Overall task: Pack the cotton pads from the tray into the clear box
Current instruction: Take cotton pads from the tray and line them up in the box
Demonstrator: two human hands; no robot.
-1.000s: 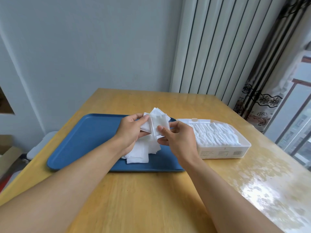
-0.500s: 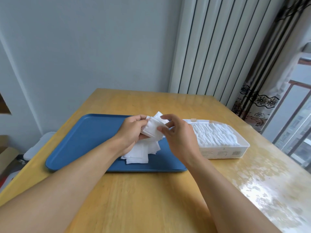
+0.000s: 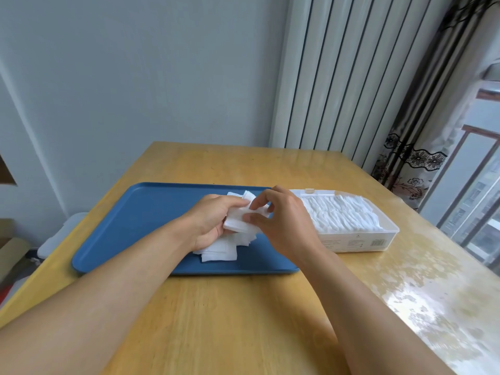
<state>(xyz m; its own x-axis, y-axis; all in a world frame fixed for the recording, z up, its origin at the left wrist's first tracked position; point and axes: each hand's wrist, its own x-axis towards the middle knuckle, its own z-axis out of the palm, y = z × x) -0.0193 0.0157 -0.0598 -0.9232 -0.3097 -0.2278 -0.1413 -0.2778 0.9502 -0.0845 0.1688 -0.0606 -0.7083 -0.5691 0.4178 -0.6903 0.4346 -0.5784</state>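
Observation:
A blue tray (image 3: 140, 212) lies on the wooden table. On its right part rests a loose pile of white cotton pads (image 3: 220, 249). Just above that pile both hands hold a small stack of cotton pads (image 3: 238, 221). My left hand (image 3: 212, 221) cups the stack from the left, and my right hand (image 3: 284, 223) pinches its right edge with thumb and fingers. The clear box (image 3: 378, 238) stands to the right of the tray, its lid off. A row of cotton pads (image 3: 343, 215) standing on edge fills the box.
The wooden table (image 3: 243, 320) reaches to a grey wall at the back. A white ribbed radiator (image 3: 338, 77) and a patterned curtain (image 3: 411, 161) stand at the back right, beside a window. The table's right part is glossy.
Both hands have lowered the stack of pads closer to the tray. My right hand has come over the stack's right edge, and the pads now lie flatter between the hands.

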